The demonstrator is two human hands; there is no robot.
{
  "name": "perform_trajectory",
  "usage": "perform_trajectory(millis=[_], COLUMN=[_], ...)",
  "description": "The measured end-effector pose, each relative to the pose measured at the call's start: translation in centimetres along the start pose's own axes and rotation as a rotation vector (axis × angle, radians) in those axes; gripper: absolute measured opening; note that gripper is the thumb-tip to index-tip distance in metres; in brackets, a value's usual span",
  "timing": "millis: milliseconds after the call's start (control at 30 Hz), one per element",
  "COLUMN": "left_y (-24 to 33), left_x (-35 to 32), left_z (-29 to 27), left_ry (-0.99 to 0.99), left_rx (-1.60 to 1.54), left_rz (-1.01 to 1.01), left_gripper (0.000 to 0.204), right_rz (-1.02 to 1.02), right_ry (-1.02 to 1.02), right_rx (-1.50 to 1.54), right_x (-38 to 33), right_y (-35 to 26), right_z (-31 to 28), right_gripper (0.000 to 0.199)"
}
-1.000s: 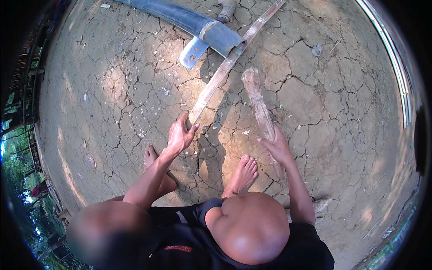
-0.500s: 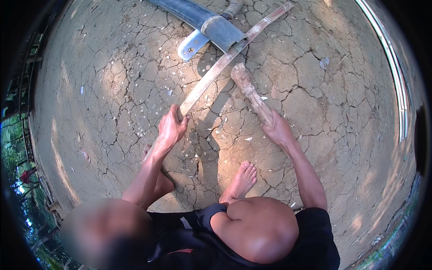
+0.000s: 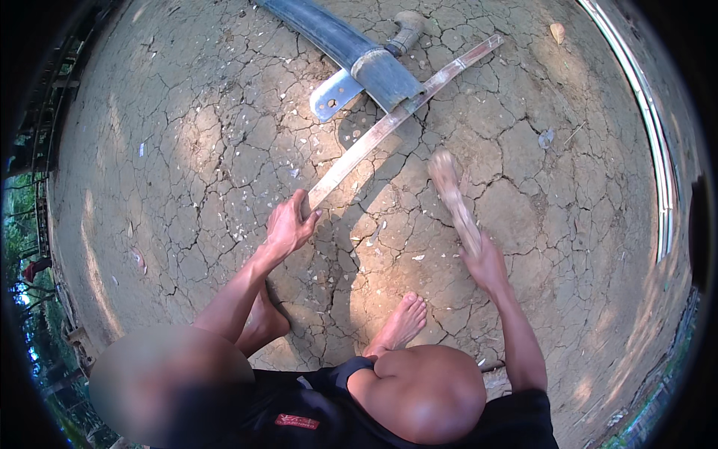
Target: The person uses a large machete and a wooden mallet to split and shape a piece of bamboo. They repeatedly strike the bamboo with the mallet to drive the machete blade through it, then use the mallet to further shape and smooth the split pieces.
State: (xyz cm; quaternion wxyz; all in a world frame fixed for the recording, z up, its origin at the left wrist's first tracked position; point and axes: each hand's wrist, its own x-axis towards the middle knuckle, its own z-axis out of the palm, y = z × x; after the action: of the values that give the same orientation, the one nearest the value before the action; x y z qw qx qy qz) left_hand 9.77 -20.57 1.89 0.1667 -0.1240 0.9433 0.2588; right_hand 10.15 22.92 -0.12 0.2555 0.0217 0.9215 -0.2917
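My left hand [image 3: 292, 222] is closed around the near end of a long, flat, pale wooden strip [image 3: 355, 155], which slants up and away to the right. A thick, rough wooden club [image 3: 456, 194] is gripped by its thin end in my right hand [image 3: 486, 263]. Its heavy end points away from me, slightly blurred and apart from the strip. Farther off, the strip meets the open end of a dark grey-blue tube [image 3: 340, 41] on the ground. A shiny metal blade [image 3: 335, 95] with holes sticks out on the tube's left, and a worn curved handle [image 3: 406, 34] on its right.
Dry, cracked ground [image 3: 202, 150] with scattered pale chips surrounds me. My bare right foot [image 3: 402, 322] and bent knee are close below my hands. A dry leaf [image 3: 557, 32] lies at the far right, and long pale poles [image 3: 643, 97] run along the right side.
My right hand and the club have moved right and nearer to me, away from the strip. The left hand keeps its hold on the strip. The whole view has shifted slightly.
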Motion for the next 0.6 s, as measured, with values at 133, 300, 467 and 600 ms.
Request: perform_trajectory(millis=[133,300,467,600], left_y=[-0.6,-2.8,-1.2,-2.9], left_x=[2.1,3.6,3.5,3.8], left_z=[0.4,-2.1,-3.1,-2.6], left_ry=[0.066,0.081,-0.024,0.054], left_rx=[-0.065,0.019,-0.017,-0.036], left_rz=[-0.046,-0.007,-0.095,0.015], left_gripper=[0.049,0.05,0.052,0.047], right_rz=[0.057,0.023,0.318,0.009], right_ry=[-0.074,-0.023,-0.047,0.068], right_rx=[-0.027,-0.027,-0.027,0.028], right_x=[2.5,-2.1,-9.0,-4.3], right_y=[-3.7,2.3,4.8,5.5], right_z=[0.6,1.2,-2.7,-3.0], right_gripper=[0.051,0.048,0.043,0.045])
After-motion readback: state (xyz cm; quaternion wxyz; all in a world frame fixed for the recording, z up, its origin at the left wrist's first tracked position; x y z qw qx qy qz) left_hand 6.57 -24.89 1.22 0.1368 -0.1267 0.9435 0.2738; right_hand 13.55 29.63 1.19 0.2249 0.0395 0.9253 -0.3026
